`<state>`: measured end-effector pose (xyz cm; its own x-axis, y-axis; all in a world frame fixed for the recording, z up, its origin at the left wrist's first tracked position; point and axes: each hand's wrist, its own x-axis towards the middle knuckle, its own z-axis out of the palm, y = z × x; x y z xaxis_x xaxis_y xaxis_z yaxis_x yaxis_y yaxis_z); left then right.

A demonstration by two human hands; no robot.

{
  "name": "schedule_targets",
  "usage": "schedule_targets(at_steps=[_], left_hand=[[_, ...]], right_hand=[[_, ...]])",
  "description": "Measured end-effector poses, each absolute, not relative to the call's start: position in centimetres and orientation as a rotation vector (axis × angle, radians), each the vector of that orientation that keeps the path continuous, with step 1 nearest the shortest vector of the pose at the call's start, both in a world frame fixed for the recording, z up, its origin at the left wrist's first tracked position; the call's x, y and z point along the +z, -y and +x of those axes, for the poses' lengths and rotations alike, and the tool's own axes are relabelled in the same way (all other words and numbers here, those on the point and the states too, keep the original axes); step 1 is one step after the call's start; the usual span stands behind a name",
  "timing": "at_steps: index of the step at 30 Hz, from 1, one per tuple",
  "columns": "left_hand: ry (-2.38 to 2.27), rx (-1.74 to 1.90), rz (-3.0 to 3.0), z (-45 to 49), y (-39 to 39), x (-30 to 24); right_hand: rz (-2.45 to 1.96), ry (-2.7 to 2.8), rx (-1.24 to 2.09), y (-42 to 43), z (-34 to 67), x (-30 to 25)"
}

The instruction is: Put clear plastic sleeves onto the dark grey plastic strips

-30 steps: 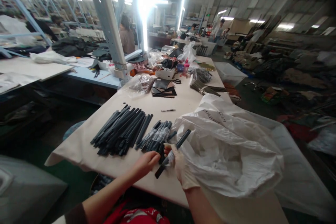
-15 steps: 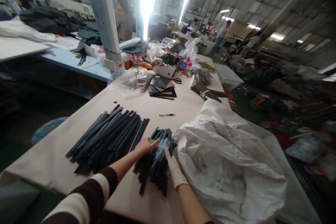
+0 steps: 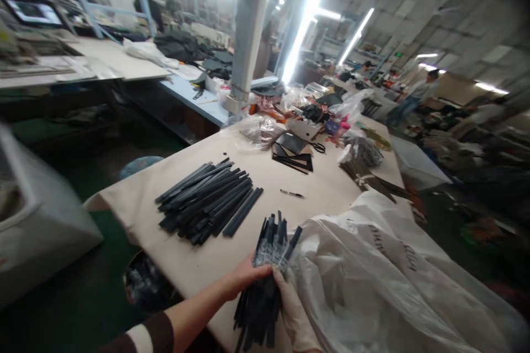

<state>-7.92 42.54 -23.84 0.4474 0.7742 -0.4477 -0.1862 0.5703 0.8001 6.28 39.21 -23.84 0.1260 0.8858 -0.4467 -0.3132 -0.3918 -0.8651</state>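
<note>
Crinkled clear plastic (image 3: 270, 253) wraps a bundle (image 3: 260, 304) of flat, dark strips (image 3: 271, 331), splayed at both ends; my left hand (image 3: 250, 276) and gloved right hand (image 3: 289, 298) clasp it, beside the wrinkled white sack (image 3: 356, 287).

Bundle of dark strips (image 3: 259, 314), banded with clear plastic (image 3: 270, 253)
Narrow, flat strips with uneven, splayed ends, far end angled slightly right; held between left hand (image 3: 248, 276) and right hand (image 3: 293, 306) near the table's (image 3: 259, 168) close edge.

The left hand (image 3: 250, 276) and gloved right hand (image 3: 292, 308) hold a wrapped bundle of dark strips (image 3: 260, 306) just beside a white sack (image 3: 356, 287)
</note>
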Motion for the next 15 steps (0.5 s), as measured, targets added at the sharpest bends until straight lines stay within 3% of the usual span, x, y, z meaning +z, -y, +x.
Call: schedule_targets(at_steps=[9,15], left_hand=[[-1.143,1.279,0.668,-19.6,-32.2,-19.6],[-1.343,1.495,0.293,-32.8,-24.2,-22.2]], right_hand=[[-1.294,0.925,1.790,-34.6,-5.5,-18.6],[-1.408,1.168,2.082,-31.9,-21.6,-23.2]])
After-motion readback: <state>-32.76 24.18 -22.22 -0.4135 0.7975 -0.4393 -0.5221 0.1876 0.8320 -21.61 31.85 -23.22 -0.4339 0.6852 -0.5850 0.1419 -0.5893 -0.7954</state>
